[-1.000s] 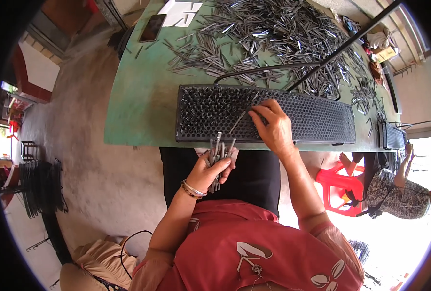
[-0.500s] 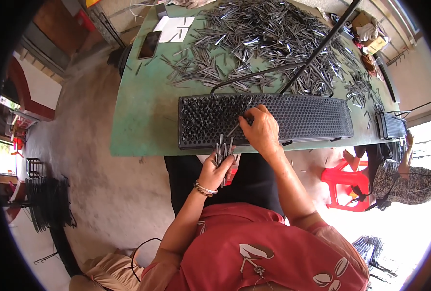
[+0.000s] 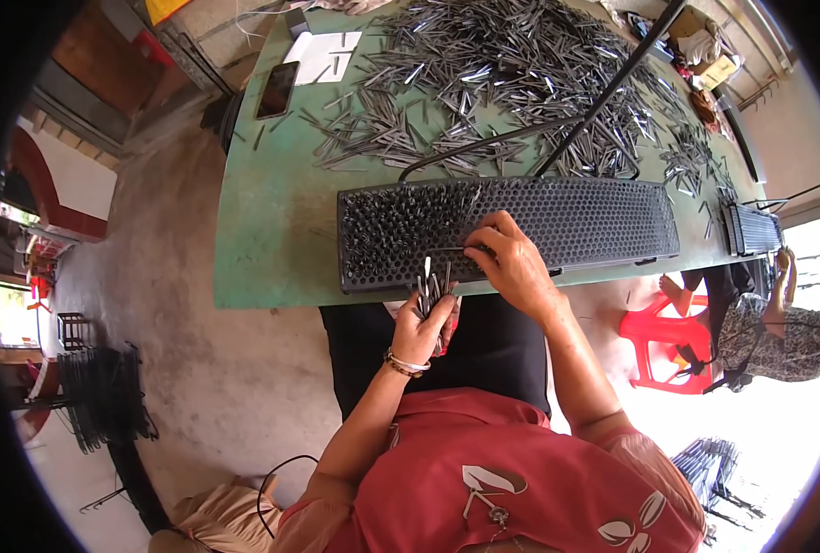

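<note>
My left hand [image 3: 417,334], with bracelets at the wrist, is closed round a bundle of thin dark strips [image 3: 434,288] just below the near edge of a long black perforated tray [image 3: 585,219]. The strips' upper ends fan out above my fingers. Over the tray, my right hand [image 3: 519,269] pinches a single thin strip [image 3: 445,249], which lies nearly level and points left. Many strips [image 3: 382,226] stand crowded in the holes at the tray's left end. The round holes from the middle to the right end look unfilled. My right fingertips partly hide the tray below them.
A big heap of loose dark strips [image 3: 520,64] covers the far side of the green table [image 3: 262,221]. A thin black frame [image 3: 603,101] rises behind the tray. A phone [image 3: 277,90] and white paper [image 3: 327,57] lie far left. Another person [image 3: 769,341] sits at right by a red stool [image 3: 659,341].
My right hand has shifted slightly right and down, and the strip in its fingers has turned from slanting to nearly level. The left hand still holds its bundle, a little lower in view.
</note>
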### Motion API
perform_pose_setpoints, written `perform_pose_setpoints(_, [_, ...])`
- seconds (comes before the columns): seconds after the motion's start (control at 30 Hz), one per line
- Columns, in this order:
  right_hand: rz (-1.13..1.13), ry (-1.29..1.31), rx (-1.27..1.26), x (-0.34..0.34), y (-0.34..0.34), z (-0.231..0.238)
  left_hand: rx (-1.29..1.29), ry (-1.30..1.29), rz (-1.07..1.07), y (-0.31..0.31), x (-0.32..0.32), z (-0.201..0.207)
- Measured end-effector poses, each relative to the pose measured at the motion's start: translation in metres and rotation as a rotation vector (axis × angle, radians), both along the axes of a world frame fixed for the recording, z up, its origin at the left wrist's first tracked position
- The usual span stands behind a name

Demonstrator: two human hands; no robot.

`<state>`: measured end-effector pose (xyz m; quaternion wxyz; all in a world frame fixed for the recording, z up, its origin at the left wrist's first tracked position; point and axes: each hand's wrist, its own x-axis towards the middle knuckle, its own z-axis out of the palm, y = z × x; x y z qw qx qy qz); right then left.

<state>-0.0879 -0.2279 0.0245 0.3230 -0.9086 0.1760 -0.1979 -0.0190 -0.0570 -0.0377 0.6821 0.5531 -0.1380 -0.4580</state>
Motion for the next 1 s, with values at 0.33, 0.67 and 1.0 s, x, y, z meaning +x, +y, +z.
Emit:
perform_pose_setpoints(0.33, [-0.513, -0.358, -0.35, -0.058, -0.041, -0.049, -0.047, -0.002, 0.015, -0.006, 0.014, -0.003])
perform_pose_setpoints(0.67, [-0.439, -0.454, -0.399, -0.025, -0.066, -0.052, -0.019, -0.018, 0.075, -0.038, 0.049, 0.003])
perform_pose_setpoints(1.0, [-0.163, -0.48, 0.425, -0.018, -0.064, -0.003, -0.126, -0.582, 0.306, 0.0, 0.075, -0.004])
